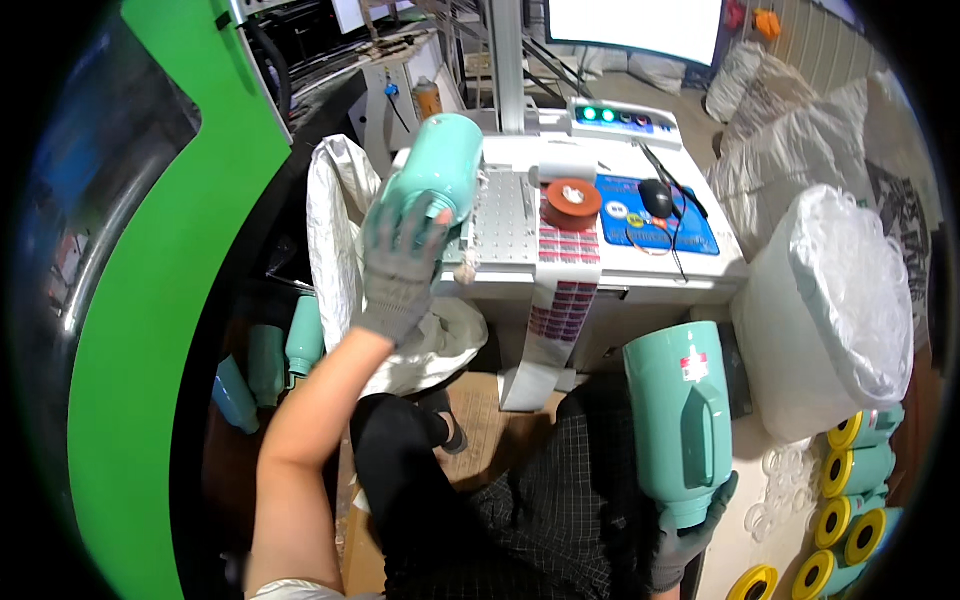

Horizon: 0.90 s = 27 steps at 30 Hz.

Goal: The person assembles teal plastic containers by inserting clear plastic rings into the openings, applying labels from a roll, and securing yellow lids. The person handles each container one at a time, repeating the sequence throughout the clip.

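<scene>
My left hand [398, 275], in a grey glove, is closed over the neck end of a turquoise jug [448, 150]. That jug lies tilted at the left side of the white worktable [480, 265], its base pointing away from me. My right hand [690, 545], also gloved, grips the narrow neck of a second turquoise jug [660, 430] from below. This one is held upside down beside my right thigh, with its side handle facing right and a small red and white label on its wall. Part of each hand's fingers is hidden by the jugs.
On the worktable stand a brown tape roll [573, 204], a label strip [560, 300] hanging off the front, a blue mat [690, 232] and a black mouse [656, 198]. A white sack [335, 230] is at left, a lined bin [800, 310] at right, with several yellow-ringed jugs [858, 467] below.
</scene>
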{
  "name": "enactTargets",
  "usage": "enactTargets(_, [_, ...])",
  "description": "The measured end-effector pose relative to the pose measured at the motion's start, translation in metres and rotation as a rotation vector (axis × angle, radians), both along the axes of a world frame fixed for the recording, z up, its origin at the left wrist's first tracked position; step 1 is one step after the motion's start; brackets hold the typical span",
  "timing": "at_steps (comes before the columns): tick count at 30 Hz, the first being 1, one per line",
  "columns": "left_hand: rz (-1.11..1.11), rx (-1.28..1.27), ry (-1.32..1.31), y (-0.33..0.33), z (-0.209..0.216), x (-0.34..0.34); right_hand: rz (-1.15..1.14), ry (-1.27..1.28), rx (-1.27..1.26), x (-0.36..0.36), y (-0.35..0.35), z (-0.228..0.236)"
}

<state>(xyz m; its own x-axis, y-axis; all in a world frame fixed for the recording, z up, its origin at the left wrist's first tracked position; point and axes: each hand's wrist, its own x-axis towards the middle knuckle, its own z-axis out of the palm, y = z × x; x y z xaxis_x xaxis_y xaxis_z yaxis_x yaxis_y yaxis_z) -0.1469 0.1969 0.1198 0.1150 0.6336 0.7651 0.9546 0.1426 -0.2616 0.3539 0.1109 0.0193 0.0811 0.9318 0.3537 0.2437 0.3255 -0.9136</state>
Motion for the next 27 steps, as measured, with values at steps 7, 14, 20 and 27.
enactTargets(7, [-0.199,-0.161,0.068,-0.009,0.016,-0.040,0.143,0.075,0.244,-0.067,0.075,0.049])
enactTargets(14, [-0.540,-0.042,-0.470,-0.221,0.047,0.082,0.297,-0.533,0.742,-0.198,0.141,0.112])
enactTargets(20, [-0.493,-0.302,-1.252,-0.210,-0.054,0.137,0.380,-0.833,0.983,-0.372,0.176,0.112])
enactTargets(27, [-0.476,-0.298,-1.288,-0.225,-0.051,0.115,0.382,-1.276,0.891,-0.473,0.183,0.099])
